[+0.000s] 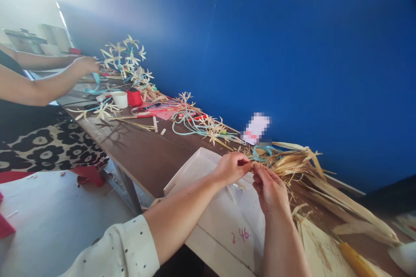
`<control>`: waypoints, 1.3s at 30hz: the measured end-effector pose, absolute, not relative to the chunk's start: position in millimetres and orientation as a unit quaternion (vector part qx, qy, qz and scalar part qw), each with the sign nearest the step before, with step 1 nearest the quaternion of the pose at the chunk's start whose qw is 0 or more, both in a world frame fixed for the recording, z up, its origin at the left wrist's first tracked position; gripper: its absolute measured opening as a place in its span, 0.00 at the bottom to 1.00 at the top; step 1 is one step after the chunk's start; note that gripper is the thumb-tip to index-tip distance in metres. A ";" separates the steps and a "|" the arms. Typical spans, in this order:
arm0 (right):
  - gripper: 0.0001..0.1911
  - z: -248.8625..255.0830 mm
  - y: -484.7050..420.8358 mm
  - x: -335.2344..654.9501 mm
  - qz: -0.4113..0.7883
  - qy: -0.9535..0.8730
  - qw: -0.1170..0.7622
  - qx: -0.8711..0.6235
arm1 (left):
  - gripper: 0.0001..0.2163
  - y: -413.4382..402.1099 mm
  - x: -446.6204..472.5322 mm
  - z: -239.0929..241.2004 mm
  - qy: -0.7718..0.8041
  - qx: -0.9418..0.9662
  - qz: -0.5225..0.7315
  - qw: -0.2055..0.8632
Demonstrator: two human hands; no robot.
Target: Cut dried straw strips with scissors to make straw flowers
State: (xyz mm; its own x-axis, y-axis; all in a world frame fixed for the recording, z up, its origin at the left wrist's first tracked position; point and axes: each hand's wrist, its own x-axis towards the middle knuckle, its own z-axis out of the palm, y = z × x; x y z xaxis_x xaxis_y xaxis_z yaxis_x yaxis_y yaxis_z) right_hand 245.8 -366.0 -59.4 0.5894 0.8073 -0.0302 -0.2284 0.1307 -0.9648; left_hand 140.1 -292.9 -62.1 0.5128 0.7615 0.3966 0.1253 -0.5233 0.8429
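Observation:
My left hand (231,168) is closed in a pinch, its fingertips meeting those of my right hand (271,188) above a shallow white box (208,156). Whatever the two hands pinch between them is small, straw-coloured and mostly covered by the fingers. Right behind them lies a heap of dried corn husks (289,162), with a bit of blue ribbon (262,152) in it. Under my forearms the box carries a handwritten number (241,236). Pale husk flowers (212,130) on blue stems lie farther along the table.
A co-worker's arms (48,82) reach over the table's far end, by upright husk flowers (126,56). Nearer stand a red thread spool (134,98) and a white cup (119,99). A blue partition (292,60) runs behind. At lower right lies a yellow-handled tool (355,259).

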 end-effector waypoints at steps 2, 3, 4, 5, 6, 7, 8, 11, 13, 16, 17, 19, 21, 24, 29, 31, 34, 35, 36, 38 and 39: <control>0.14 -58.9 -366.2 245.0 0.370 -0.263 0.703 -0.547 | 0.13 -293.0 140.4 -62.4 0.289 0.772 0.408 0.392; 0.14 -58.5 -366.3 244.5 0.373 -0.264 0.704 -0.544 | 0.13 -293.1 140.6 -62.4 0.291 0.770 0.411 0.390; 0.15 -58.1 -366.4 244.1 0.376 -0.265 0.704 -0.541 | 0.14 -293.1 140.7 -62.3 0.294 0.768 0.415 0.390; 0.15 -57.7 -366.3 243.7 0.377 -0.268 0.704 -0.539 | 0.14 -293.2 140.8 -62.1 0.296 0.766 0.417 0.390; 0.15 -57.5 -366.2 243.5 0.378 -0.272 0.703 -0.537 | 0.14 -293.3 140.8 -61.8 0.297 0.764 0.418 0.391; 0.15 -57.4 -366.1 243.4 0.376 -0.276 0.702 -0.538 | 0.13 -293.4 140.6 -61.5 0.297 0.763 0.417 0.394; 0.15 -57.6 -365.9 243.7 0.373 -0.281 0.701 -0.539 | 0.13 -293.6 140.4 -61.1 0.297 0.762 0.416 0.397; 0.15 -58.9 -365.4 245.3 0.355 -0.290 0.699 -0.548 | 0.13 -293.8 139.6 -60.0 0.284 0.764 0.401 0.418; 0.15 -59.6 -365.5 246.6 0.349 -0.285 0.703 -0.550 | 0.14 -293.7 139.4 -59.7 0.271 0.763 0.389 0.439; 0.15 -59.8 -365.8 247.5 0.355 -0.276 0.706 -0.548 | 0.15 -293.4 140.0 -59.8 0.261 0.756 0.385 0.461; 0.14 -59.8 -365.8 247.7 0.356 -0.277 0.704 -0.548 | 0.15 -293.3 140.2 -59.7 0.261 0.753 0.385 0.465; 0.15 -60.2 -365.6 248.0 0.355 -0.284 0.700 -0.550 | 0.14 -293.6 140.0 -59.1 0.265 0.751 0.384 0.467; 0.15 -61.1 -365.0 248.5 0.352 -0.296 0.698 -0.548 | 0.14 -294.1 139.0 -58.0 0.267 0.753 0.385 0.462; 0.15 -62.2 -364.4 249.0 0.350 -0.303 0.698 -0.546 | 0.14 -294.6 137.5 -56.8 0.266 0.757 0.394 0.447; 0.14 -60.7 -365.6 247.8 0.357 -0.289 0.705 -0.540 | 0.15 -293.5 138.9 -58.1 0.270 0.756 0.398 0.445; 0.13 -59.5 -366.2 247.2 0.358 -0.285 0.709 -0.536 | 0.15 -293.6 139.7 -58.2 0.276 0.757 0.390 0.445; 0.13 -58.3 -366.1 246.9 0.358 -0.276 0.712 -0.537 | 0.15 -294.6 139.3 -57.0 0.281 0.756 0.382 0.451; 0.13 -58.1 -366.0 246.9 0.359 -0.273 0.713 -0.537 | 0.15 -294.8 138.8 -56.6 0.279 0.754 0.381 0.456; 0.13 -58.0 -365.8 246.9 0.359 -0.271 0.714 -0.537 | 0.15 -294.9 138.4 -56.3 0.275 0.751 0.381 0.463; 0.13 -57.7 -365.5 246.8 0.361 -0.267 0.716 -0.534 | 0.16 -294.4 137.9 -56.5 0.268 0.745 0.378 0.480; 0.13 -57.6 -365.4 246.8 0.362 -0.266 0.718 -0.533 | 0.17 -293.8 137.9 -56.9 0.265 0.742 0.376 0.488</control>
